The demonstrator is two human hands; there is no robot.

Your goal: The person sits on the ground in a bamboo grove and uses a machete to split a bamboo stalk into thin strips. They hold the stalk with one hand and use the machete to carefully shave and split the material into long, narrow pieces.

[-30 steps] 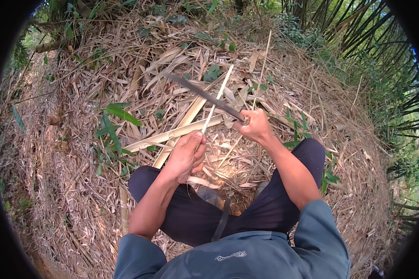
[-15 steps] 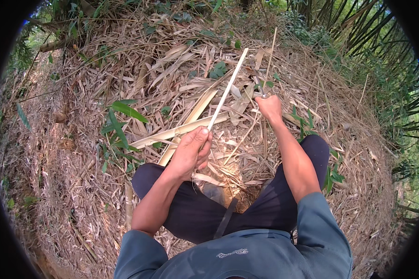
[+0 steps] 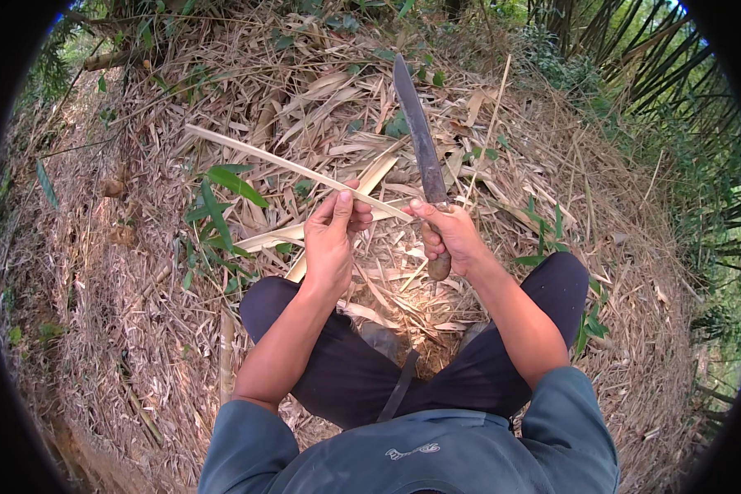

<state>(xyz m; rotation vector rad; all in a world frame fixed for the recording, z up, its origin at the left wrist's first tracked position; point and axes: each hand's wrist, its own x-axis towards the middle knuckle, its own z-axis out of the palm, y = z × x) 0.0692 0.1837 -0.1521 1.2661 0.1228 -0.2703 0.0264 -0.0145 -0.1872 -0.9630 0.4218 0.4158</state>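
My left hand (image 3: pixel 333 235) is closed on a thin pale bamboo strip (image 3: pixel 263 156), thumb on top. The strip slants from the upper left down to my right hand, where its near end meets my fingertips. A machete (image 3: pixel 421 132) with a long dark blade and a wooden handle is gripped in my right hand (image 3: pixel 451 235). Its blade points up and away, tilted slightly left, and the handle's butt sticks out below my fist. Whether my right fingertips also pinch the strip's end is hard to tell.
Split bamboo pieces (image 3: pixel 369 183) lie crossed on the ground beyond my hands. Dry leaves and shavings cover the slope. A green-leaved shoot (image 3: pixel 216 210) grows at the left. My bent knees (image 3: pixel 558 284) frame the work, with bamboo stems (image 3: pixel 634 49) at the far right.
My right hand has come inward and turned the machete so its flat blade shows. The strip in my left hand has swung from pointing away to pointing left, its near end at my right hand.
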